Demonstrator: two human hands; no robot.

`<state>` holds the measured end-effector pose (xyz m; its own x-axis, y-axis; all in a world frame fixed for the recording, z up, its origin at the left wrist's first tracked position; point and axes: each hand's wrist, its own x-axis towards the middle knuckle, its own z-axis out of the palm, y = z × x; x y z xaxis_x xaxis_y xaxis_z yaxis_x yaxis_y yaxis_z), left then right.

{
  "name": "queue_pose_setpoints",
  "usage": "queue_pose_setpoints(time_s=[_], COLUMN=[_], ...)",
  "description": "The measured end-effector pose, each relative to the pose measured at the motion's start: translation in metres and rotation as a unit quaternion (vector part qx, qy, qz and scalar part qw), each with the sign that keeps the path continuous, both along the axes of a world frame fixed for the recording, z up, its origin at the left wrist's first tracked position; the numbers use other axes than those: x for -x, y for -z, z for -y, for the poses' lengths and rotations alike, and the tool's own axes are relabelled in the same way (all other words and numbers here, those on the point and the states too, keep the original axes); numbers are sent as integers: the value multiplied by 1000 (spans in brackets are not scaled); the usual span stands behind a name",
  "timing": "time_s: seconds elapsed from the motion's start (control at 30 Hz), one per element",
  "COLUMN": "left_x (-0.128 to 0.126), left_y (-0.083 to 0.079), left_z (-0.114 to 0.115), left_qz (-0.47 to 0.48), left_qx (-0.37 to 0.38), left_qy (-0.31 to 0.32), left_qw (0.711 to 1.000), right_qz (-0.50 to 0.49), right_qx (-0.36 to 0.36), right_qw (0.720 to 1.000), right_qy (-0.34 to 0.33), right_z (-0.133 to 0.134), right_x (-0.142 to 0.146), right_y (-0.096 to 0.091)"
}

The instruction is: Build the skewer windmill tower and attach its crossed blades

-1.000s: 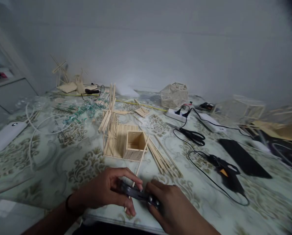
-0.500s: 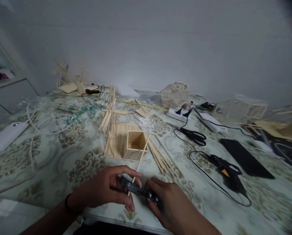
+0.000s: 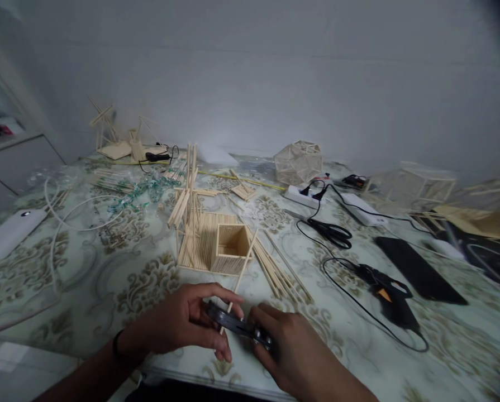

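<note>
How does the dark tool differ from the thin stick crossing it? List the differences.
Colour: the dark tool is blackish, the thin stick pale tan.
Shape: the dark tool is thicker and curved, the thin stick straight.
Direction: the dark tool runs sideways from the right hand, the thin stick forward from the left hand.
Both are partly hidden by the hands.

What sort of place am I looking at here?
Probably an indoor craft workspace, judging by the pale wooden-stick model with an open square box, the loose bundle of thin pale wooden sticks, and what looks like a black-and-orange glue gun.

Tool partly hidden in right hand
</note>
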<state>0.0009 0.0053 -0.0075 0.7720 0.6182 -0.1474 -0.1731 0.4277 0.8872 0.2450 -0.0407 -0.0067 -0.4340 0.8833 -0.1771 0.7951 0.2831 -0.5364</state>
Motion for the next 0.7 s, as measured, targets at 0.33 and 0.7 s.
queue_pose_setpoints(time_s=[0.33, 0.7], left_x=[-1, 33], left_y=[-12, -29], left_z=[-6, -23], left_qz=[-24, -171], left_qx=[-16, -209], left_qy=[2, -50], left_qw=[1000, 962], right_qz=[15, 27], right_qx=[-24, -90], right_qw=[1000, 996], right_qy=[0, 9], right_z=[-2, 0], right_x=[0, -24], right_y=[0, -13])
